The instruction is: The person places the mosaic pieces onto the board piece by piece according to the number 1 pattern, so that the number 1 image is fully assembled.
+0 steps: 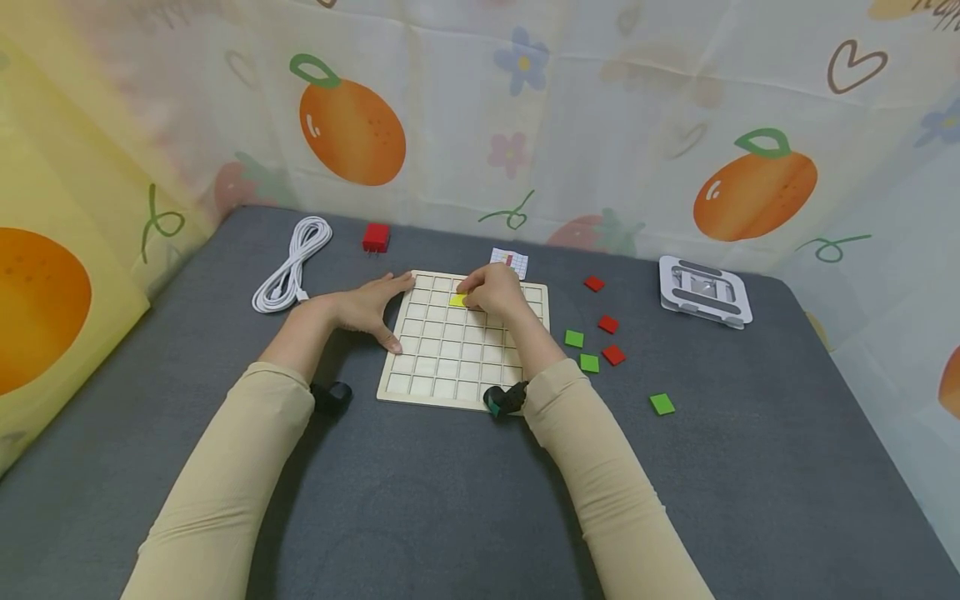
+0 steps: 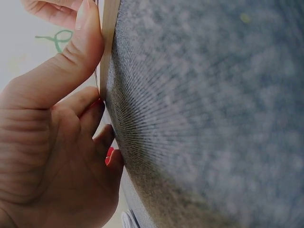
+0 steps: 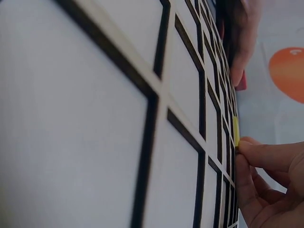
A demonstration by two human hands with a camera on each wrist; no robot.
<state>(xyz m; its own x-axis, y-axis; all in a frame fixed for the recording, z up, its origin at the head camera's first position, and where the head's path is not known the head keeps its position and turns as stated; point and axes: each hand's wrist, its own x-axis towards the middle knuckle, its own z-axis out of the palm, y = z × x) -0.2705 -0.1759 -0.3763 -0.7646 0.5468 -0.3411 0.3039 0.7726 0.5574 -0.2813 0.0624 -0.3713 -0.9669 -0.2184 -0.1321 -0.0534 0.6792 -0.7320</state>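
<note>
A pale wooden grid board (image 1: 442, 389) lies on the dark grey table. My left hand (image 1: 367, 308) steadies its left side, thumb and fingers spread along the edge; in the left wrist view the thumb (image 2: 78, 61) rests against the board's rim. Over the board's upper middle, my right hand (image 1: 497, 292) pinches at a yellow square tile (image 1: 457, 301) set in the grid. In the right wrist view, thumb and forefinger (image 3: 270, 154) meet right at the end of the yellow tile, close over the board. The right hand partly covers the cells under it.
Right of the board lie several loose red tiles (image 1: 608, 324) and green tiles (image 1: 589, 363). A small grid-printed card (image 1: 519, 265) sits behind the board. At back left are a coiled white cable (image 1: 288, 271) and a red plug adapter (image 1: 376, 237); at back right, a grey-and-white flat stand (image 1: 705, 290).
</note>
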